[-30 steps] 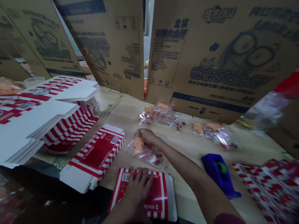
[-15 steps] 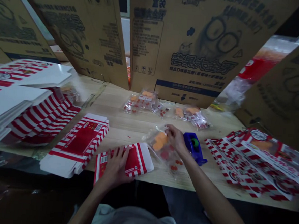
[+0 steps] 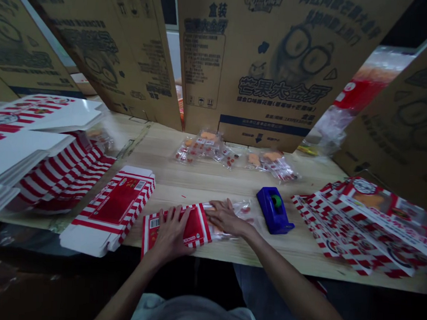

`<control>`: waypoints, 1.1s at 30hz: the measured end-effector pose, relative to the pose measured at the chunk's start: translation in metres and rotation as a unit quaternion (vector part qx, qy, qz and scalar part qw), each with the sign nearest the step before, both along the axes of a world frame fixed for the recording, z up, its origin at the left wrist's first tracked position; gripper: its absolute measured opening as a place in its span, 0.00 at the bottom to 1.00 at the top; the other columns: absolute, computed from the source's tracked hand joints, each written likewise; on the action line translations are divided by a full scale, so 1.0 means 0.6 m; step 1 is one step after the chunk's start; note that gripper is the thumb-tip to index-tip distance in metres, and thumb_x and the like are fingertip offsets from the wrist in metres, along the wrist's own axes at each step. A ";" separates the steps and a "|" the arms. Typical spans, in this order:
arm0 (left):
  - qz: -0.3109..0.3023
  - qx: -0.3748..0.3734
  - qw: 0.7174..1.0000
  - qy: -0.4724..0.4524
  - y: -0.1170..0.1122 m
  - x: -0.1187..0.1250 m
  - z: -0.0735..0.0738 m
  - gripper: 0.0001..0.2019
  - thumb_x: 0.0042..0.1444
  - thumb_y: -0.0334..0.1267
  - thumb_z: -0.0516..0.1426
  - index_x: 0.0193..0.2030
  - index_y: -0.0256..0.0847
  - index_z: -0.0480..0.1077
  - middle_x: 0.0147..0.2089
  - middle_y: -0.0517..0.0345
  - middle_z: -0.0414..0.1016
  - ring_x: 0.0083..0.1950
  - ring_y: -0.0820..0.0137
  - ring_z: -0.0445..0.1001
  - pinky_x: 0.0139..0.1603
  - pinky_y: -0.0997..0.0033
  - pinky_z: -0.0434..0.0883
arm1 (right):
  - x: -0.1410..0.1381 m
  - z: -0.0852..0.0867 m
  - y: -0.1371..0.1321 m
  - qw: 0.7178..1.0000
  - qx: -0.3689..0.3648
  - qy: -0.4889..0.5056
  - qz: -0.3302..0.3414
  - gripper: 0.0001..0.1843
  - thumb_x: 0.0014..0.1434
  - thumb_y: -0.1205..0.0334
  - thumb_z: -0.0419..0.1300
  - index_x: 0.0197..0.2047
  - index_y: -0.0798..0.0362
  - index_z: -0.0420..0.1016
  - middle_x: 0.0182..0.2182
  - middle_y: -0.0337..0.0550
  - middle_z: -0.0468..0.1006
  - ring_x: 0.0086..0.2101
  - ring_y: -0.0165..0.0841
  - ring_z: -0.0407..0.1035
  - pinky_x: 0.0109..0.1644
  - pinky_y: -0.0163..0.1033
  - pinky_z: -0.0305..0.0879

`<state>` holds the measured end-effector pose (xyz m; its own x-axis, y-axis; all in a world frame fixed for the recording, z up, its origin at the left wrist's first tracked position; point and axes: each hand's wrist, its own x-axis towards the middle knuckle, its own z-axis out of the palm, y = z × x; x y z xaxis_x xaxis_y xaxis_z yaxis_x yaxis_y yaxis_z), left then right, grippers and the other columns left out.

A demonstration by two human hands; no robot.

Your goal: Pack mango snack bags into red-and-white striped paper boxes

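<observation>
Left hand (image 3: 171, 233) rests on the red-and-white box (image 3: 197, 228) at the near edge of the table (image 3: 294, 256), fingers spread over its upper face; whether the thumb clamps it cannot be determined. Right hand (image 3: 227, 219) lies over a clear bag (image 3: 248, 213) at the box's right end, fingers slightly apart, grip indeterminable. A blue tape dispenser (image 3: 271, 214) stands to the right.
</observation>
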<state>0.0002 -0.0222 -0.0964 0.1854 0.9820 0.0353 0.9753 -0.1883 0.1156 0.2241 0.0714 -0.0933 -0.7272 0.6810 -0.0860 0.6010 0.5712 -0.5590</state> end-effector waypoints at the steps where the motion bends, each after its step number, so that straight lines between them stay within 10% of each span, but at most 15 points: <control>1: -0.002 -0.011 1.000 0.004 0.002 -0.001 -0.001 0.54 0.33 0.54 0.65 0.68 0.34 0.54 0.67 0.33 0.56 0.65 0.40 0.53 0.66 0.36 0.41 | -0.002 -0.009 0.001 0.999 -0.023 0.034 -0.009 0.15 0.65 0.63 0.51 0.50 0.45 0.76 0.61 0.48 0.65 0.64 0.41 0.51 0.67 0.63 0.26; 6: -0.023 -0.056 0.998 0.022 0.013 -0.004 0.001 0.58 0.31 0.58 0.66 0.69 0.34 0.52 0.68 0.31 0.53 0.65 0.39 0.53 0.65 0.36 0.44 | -0.005 -0.043 0.001 0.913 -0.178 0.343 -0.133 0.15 0.63 0.58 0.50 0.52 0.49 0.67 0.56 0.49 0.71 0.56 0.37 0.67 0.61 0.51 0.58; 10: -0.039 -0.070 0.997 0.017 0.017 0.004 0.002 0.60 0.30 0.59 0.66 0.69 0.32 0.52 0.68 0.29 0.53 0.65 0.38 0.53 0.65 0.36 0.45 | -0.032 -0.054 -0.008 0.851 -0.198 0.432 -0.224 0.18 0.59 0.57 0.54 0.53 0.46 0.62 0.63 0.49 0.60 0.57 0.37 0.65 0.57 0.44 0.64; 16: -0.040 -0.068 0.997 -0.003 0.008 0.013 0.006 0.61 0.29 0.59 0.67 0.69 0.34 0.50 0.68 0.29 0.52 0.67 0.38 0.52 0.66 0.36 0.44 | -0.070 -0.037 -0.022 0.877 -0.107 0.405 -0.234 0.20 0.57 0.55 0.55 0.53 0.49 0.66 0.59 0.52 0.67 0.58 0.38 0.63 0.58 0.45 0.63; 20: -0.048 -0.082 0.995 -0.021 0.004 0.003 0.010 0.63 0.27 0.59 0.68 0.69 0.35 0.49 0.70 0.28 0.49 0.69 0.37 0.49 0.66 0.37 0.43 | 0.014 -0.017 -0.020 0.874 0.019 0.334 -0.353 0.18 0.58 0.50 0.54 0.46 0.53 0.73 0.55 0.54 0.72 0.54 0.43 0.67 0.56 0.49 0.65; 25: -0.069 -0.088 0.993 -0.028 0.009 -0.012 0.004 0.62 0.28 0.59 0.68 0.70 0.38 0.49 0.70 0.29 0.48 0.70 0.39 0.48 0.65 0.39 0.46 | 0.112 -0.032 -0.054 0.887 -0.011 0.171 -0.429 0.29 0.59 0.45 0.51 0.56 0.56 0.69 0.45 0.55 0.78 0.52 0.48 0.70 0.63 0.60 0.53; 29: -0.067 -0.074 0.995 -0.026 0.009 -0.009 0.002 0.60 0.28 0.57 0.68 0.69 0.37 0.52 0.68 0.29 0.53 0.67 0.40 0.52 0.65 0.40 0.48 | 0.051 -0.056 -0.110 0.914 -0.021 0.160 -0.371 0.29 0.63 0.48 0.50 0.63 0.53 0.61 0.50 0.52 0.77 0.55 0.45 0.67 0.68 0.64 0.22; 33: -0.058 -0.061 0.996 -0.015 0.007 -0.007 0.005 0.58 0.29 0.55 0.68 0.68 0.36 0.53 0.67 0.30 0.54 0.65 0.40 0.54 0.63 0.40 0.49 | -0.043 -0.059 -0.143 0.935 -0.074 0.220 -0.269 0.29 0.62 0.50 0.53 0.65 0.47 0.58 0.60 0.50 0.68 0.61 0.42 0.60 0.69 0.61 0.21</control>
